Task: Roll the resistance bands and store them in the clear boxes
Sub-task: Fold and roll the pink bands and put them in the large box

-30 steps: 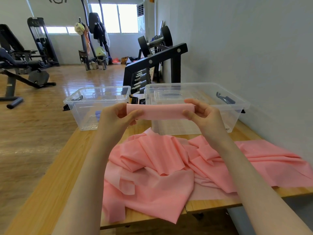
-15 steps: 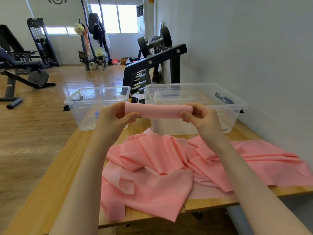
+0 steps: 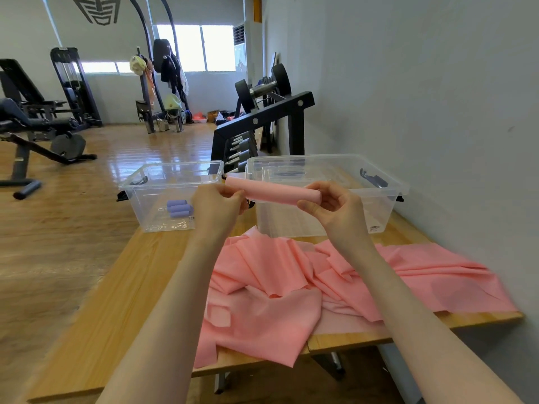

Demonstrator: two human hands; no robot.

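A rolled pink resistance band [image 3: 274,192] is held in the air between both hands, in front of the two clear boxes. My left hand [image 3: 217,207] pinches its left end and my right hand [image 3: 335,209] grips its right end. The left clear box [image 3: 140,185] holds purple rolled bands [image 3: 178,208]. Behind the roll stands the right clear box [image 3: 388,185], with a clear lid lying inside it. A heap of loose pink bands [image 3: 291,287] lies spread on the wooden table [image 3: 122,301] under my forearms.
A grey wall [image 3: 423,97] runs along the table's right side. A black dumbbell rack [image 3: 262,121] stands behind the boxes. Gym benches and machines [image 3: 38,121] stand on the wooden floor to the left. The loose bands hang over the table's front edge.
The roll has shifted slightly right and tilted, its right end lower. My right hand has slid toward the roll's right end. The view has moved a little closer.
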